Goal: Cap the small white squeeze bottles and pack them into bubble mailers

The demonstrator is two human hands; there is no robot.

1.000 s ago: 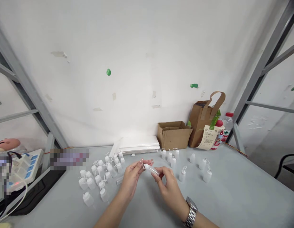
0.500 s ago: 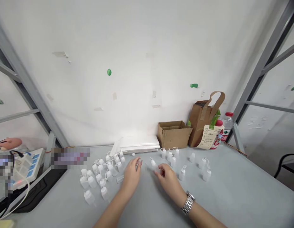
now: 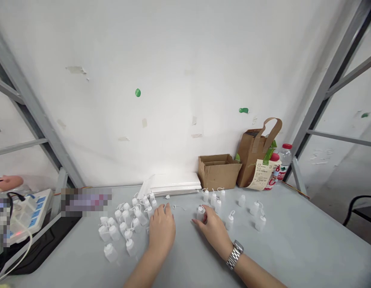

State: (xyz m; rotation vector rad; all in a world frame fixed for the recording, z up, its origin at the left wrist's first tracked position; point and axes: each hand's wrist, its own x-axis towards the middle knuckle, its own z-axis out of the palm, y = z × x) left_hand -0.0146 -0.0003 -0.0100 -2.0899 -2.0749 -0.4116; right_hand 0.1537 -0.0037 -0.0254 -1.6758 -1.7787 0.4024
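And there was the right hand, a silver metal-link watch on its wrist, curved about a small white translucent plastic squeeze bottle! The bottle stood near the middle of the grey desk, thumb in front of it, fingers at its right; the hand was partly open, and whether it gripped the bottle could not be told.

Over to the left hand: palm down, back to the camera, fingers pointing forward and loosely bent. Its underside was hidden, so what it held, if anything, could not be told. Just beyond its fingers lay a thin white plastic strap with a looped end, and behind that a tiny white plastic cap.

What a crowd on the left: a cluster of white translucent bottles, many with looped straps! A looser group stood to the right, one bottle just beside the right hand.

Along the back, a flat white stack lay against the wall, next to an open brown cardboard box and a brown paper bag with a looped handle.
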